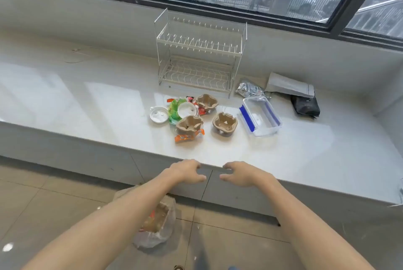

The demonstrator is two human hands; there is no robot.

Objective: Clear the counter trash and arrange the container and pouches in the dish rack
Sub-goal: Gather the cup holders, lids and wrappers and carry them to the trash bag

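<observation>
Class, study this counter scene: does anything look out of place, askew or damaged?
Yes. Litter is heaped before the dish rack: three pulp cup holders, two plastic lids and torn wrappers. The clear container sits askew, and the foil pouch is crumpled. The rack is empty.

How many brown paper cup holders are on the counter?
3. One lies nearest the dish rack, one at the front left on wrappers, one beside the clear container. The bag on the floor may hide more.
</observation>
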